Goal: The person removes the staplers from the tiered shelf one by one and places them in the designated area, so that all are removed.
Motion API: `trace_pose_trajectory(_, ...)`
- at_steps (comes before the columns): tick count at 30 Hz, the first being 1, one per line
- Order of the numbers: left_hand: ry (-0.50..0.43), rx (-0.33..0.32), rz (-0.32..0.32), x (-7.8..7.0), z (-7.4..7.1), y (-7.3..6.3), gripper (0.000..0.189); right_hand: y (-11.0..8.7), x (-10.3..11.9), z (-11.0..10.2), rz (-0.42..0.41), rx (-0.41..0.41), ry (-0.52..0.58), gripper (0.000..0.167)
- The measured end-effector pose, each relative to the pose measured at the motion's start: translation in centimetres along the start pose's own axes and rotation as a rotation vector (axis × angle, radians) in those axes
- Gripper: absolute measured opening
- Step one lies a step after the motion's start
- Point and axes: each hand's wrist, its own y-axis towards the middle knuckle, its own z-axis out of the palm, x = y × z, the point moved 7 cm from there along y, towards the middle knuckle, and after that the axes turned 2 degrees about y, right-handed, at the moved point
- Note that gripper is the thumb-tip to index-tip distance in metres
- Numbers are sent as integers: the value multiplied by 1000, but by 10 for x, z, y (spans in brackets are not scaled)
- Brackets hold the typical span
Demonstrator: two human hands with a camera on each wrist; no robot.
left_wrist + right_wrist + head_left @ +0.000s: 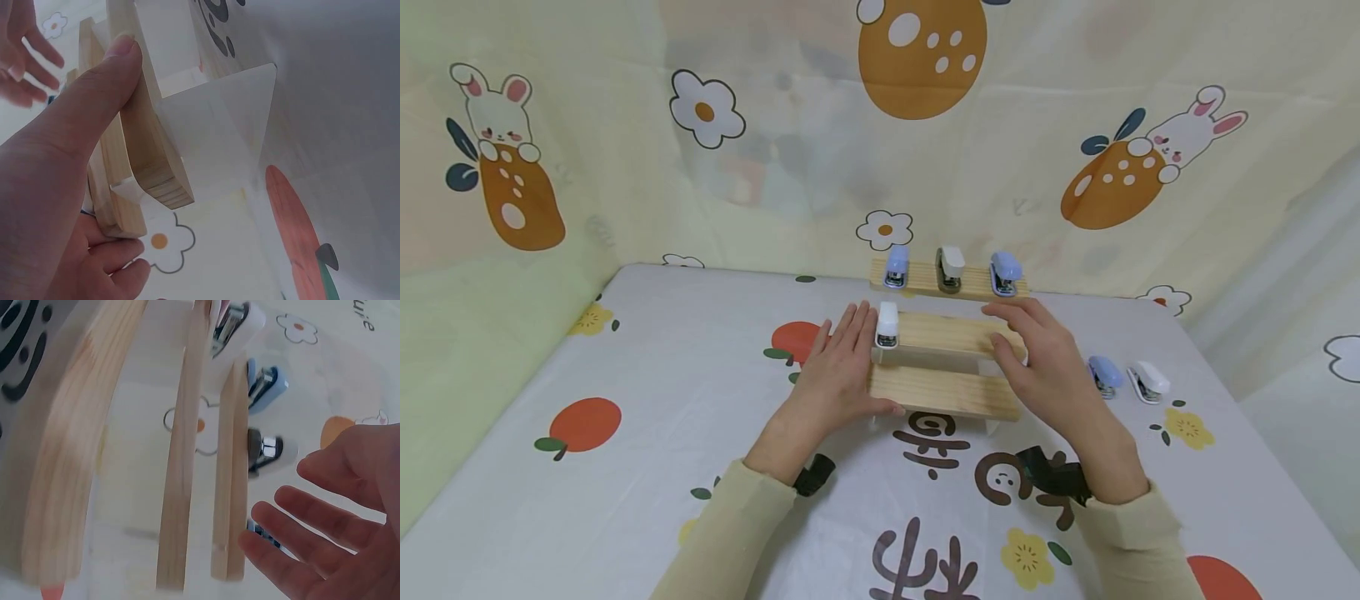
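A tiered wooden rack stands before me, with a front board point(943, 392), a middle board point(951, 335) and a back board point(973, 283). My left hand point(842, 375) lies along the rack's left end, fingers straight, its thumb point(119, 69) resting on the front board's edge. Close beside those fingertips, a white mini stapler point(887, 325) stands on the middle board. Over that board's right end is my right hand point(1048, 367), fingers spread and holding nothing. The back board carries a blue stapler point(896, 267), a white stapler point(951, 267) and another blue stapler point(1005, 273).
Right of the rack, a blue stapler point(1105, 377) and a white stapler point(1147, 382) are on the tablecloth point(662, 467), past my right hand. Translucent white supports point(219, 119) hold the boards. A printed curtain point(790, 183) hangs close behind the back board.
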Motion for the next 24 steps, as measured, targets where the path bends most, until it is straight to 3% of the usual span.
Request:
trace_pose_trajectory(8, 3, 10, -5, 1, 1, 0, 137, 10, 18, 18, -48, 10, 57, 31)
trace_pose_trajectory(18, 12, 2, -5, 1, 0, 1, 137, 23, 38, 44, -6, 83, 98, 29)
trace_pose_trajectory(24, 25, 18, -7, 1, 1, 0, 137, 29, 45, 58, -32, 77, 118, 31)
